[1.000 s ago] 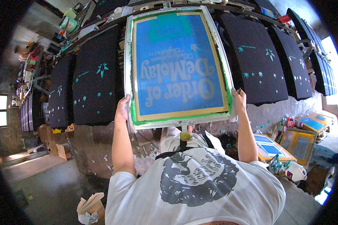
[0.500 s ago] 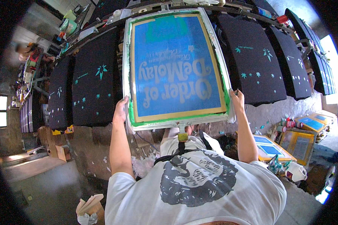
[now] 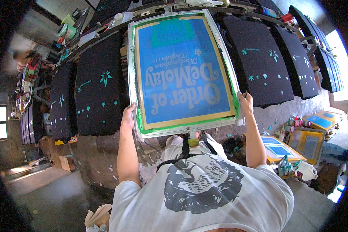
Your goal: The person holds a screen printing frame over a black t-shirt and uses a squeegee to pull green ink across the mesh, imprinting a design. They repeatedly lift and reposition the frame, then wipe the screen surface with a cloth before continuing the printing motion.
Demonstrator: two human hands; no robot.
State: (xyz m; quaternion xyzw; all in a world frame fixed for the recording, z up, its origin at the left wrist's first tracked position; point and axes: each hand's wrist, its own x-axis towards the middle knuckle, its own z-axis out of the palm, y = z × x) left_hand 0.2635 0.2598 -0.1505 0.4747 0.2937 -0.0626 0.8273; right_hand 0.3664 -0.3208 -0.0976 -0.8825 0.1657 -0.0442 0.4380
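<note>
A silkscreen printing frame with blue mesh, pale lettering, tan tape and green edging extends away from my body. My left hand grips the near left part of its whitish rim. On the opposite side, my right hand has its fingers closed on the right rim. A patch of teal ink covers the far end of the mesh. A metal clamp with a yellowish piece sits at the middle of the near edge. What lies beneath the frame is hidden.
Black fabric panels with teal leaf prints flank the frame: one at left, one at right. A rail runs behind. Other printing screens and a white jug lie at lower right. Another person is far left.
The view has shifted and tilted slightly, so the frame's near edge appears a little lower and farther right. Both hands keep their hold on the rim.
</note>
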